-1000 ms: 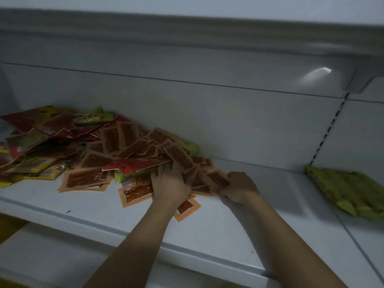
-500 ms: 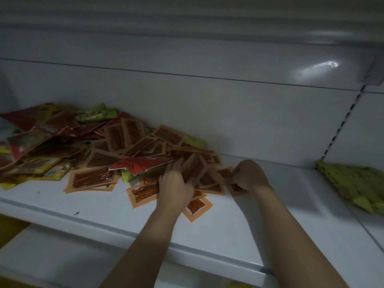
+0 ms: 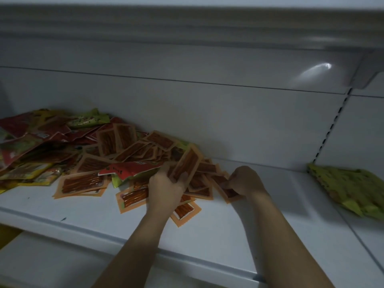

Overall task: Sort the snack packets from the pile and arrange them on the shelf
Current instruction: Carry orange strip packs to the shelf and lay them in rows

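Left hand (image 3: 166, 187), centre of frame: fingers curled round one orange packet (image 3: 188, 163), held tilted up above the pile (image 3: 83, 150) that spreads over the shelf (image 3: 239, 229) from centre to left edge. Right hand (image 3: 246, 180), just right of it: fingers pinching a second orange packet (image 3: 227, 191) at the pile's right fringe. Green packets (image 3: 351, 188) lie well apart at far right.

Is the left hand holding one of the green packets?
No, the left hand grips an orange-bordered packet, tilted up on end.
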`<act>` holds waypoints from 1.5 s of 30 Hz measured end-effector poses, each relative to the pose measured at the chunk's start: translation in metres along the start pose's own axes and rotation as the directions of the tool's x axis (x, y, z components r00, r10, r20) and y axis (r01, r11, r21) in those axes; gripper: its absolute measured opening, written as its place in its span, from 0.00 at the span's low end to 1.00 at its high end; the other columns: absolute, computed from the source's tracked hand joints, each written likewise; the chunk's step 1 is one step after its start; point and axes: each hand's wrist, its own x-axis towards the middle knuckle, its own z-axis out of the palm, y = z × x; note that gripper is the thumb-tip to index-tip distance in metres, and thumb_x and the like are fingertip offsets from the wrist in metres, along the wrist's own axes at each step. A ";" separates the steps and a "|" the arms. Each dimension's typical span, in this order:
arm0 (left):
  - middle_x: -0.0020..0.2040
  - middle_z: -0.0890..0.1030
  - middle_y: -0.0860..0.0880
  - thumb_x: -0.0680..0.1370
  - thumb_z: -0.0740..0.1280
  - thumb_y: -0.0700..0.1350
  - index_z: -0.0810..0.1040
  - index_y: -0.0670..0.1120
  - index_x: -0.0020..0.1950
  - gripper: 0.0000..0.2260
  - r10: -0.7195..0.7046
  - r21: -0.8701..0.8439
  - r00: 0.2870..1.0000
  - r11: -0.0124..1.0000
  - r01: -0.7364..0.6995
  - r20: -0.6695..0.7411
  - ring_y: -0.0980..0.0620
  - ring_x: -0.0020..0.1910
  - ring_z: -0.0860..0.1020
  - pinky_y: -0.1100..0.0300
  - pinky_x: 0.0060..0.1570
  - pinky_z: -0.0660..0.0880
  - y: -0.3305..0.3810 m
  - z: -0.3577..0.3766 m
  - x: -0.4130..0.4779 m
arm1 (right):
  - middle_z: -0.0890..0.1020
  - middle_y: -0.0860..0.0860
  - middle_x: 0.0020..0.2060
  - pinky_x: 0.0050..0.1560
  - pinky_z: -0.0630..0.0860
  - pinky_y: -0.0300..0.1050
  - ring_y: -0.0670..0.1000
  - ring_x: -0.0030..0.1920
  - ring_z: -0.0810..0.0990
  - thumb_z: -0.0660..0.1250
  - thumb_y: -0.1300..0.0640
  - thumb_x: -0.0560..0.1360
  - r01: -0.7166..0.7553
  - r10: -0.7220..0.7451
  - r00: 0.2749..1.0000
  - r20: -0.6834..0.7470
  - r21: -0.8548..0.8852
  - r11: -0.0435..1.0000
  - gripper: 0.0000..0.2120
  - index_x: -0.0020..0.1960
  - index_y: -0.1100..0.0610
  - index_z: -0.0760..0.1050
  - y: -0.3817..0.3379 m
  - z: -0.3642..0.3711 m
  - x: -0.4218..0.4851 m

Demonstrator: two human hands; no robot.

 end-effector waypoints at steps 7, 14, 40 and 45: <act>0.50 0.79 0.50 0.74 0.74 0.41 0.70 0.49 0.57 0.17 -0.107 -0.056 0.992 0.993 0.103 -0.064 0.45 0.53 0.79 0.51 0.55 0.77 -0.002 -0.001 0.006 | 0.77 0.52 0.31 0.31 0.68 0.41 0.54 0.38 0.80 0.81 0.53 0.63 0.037 -0.044 0.988 0.146 0.053 0.998 0.16 0.39 0.62 0.78 -0.002 -0.005 0.004; 0.52 0.78 0.52 0.75 0.72 0.38 0.69 0.46 0.65 0.21 -0.090 -0.095 0.995 0.992 0.085 -0.047 0.45 0.57 0.78 0.54 0.57 0.74 -0.001 -0.003 0.003 | 0.83 0.59 0.47 0.40 0.67 0.43 0.59 0.50 0.81 0.74 0.53 0.73 0.167 -0.170 0.984 -0.053 -0.069 0.984 0.11 0.49 0.61 0.81 -0.011 -0.040 -0.001; 0.54 0.80 0.51 0.76 0.69 0.40 0.71 0.49 0.66 0.19 -0.109 -0.092 0.994 0.990 0.107 -0.012 0.44 0.58 0.78 0.50 0.58 0.76 -0.009 -0.003 0.007 | 0.77 0.54 0.61 0.64 0.72 0.55 0.58 0.61 0.76 0.70 0.27 0.54 0.376 -0.363 0.902 0.233 -0.011 0.927 0.46 0.68 0.47 0.71 -0.040 0.024 0.019; 0.56 0.80 0.49 0.77 0.70 0.40 0.71 0.48 0.66 0.19 -0.146 -0.105 0.989 0.984 0.143 -0.018 0.44 0.58 0.78 0.46 0.60 0.76 -0.010 -0.003 0.009 | 0.81 0.49 0.55 0.57 0.74 0.48 0.52 0.55 0.79 0.79 0.48 0.66 0.360 -0.392 0.888 0.242 0.166 0.918 0.28 0.62 0.52 0.73 -0.037 0.022 0.013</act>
